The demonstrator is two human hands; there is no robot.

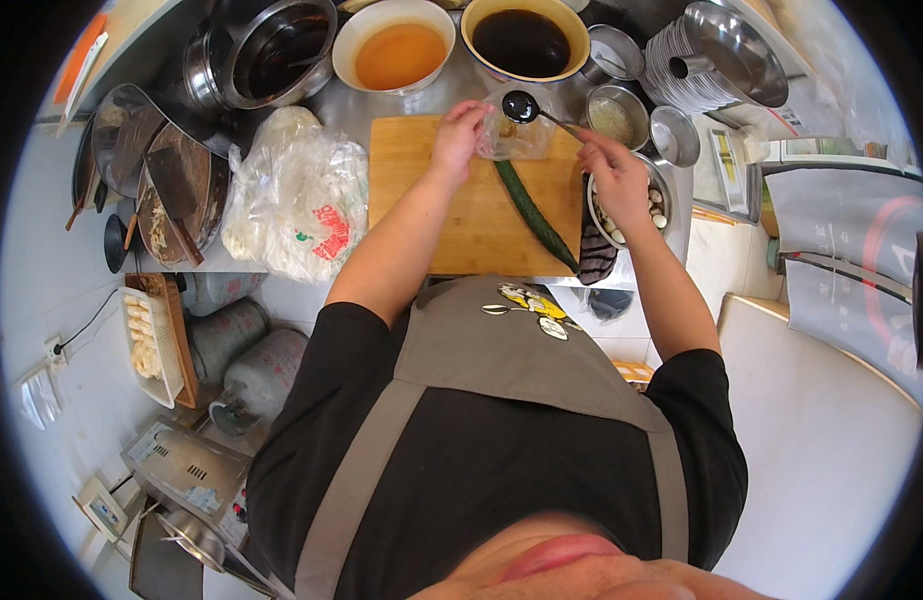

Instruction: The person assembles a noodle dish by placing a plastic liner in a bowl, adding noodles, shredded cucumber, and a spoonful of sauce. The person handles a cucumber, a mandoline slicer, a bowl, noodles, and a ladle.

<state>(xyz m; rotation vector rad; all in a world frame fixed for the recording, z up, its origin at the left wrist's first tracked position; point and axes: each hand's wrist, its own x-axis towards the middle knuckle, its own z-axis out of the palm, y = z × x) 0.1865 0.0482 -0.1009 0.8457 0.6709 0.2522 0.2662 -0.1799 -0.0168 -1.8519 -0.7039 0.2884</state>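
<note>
My left hand point(459, 140) pinches the rim of a clear plastic bag point(513, 146) above the far part of a wooden cutting board point(403, 150). Something brownish lies inside the bag. My right hand point(618, 182) grips the thin handle of a ladle point(521, 107), whose bowl holds dark liquid over the bag's mouth. A whole green cucumber point(533, 217) lies slanted on the board below the bag, its lower end at the board's near right corner. Under my right wrist, partly covered, stands a metal bowl point(667, 190) of small white and brown pieces.
At the back stand a yellow-rimmed bowl point(583, 40) of dark liquid and a white bowl point(344, 62) of orange liquid. Metal tins point(673, 137) and stacked dishes point(671, 75) are at right. Left are a filled plastic bag point(299, 195) and a cleaver point(169, 186) on a round block.
</note>
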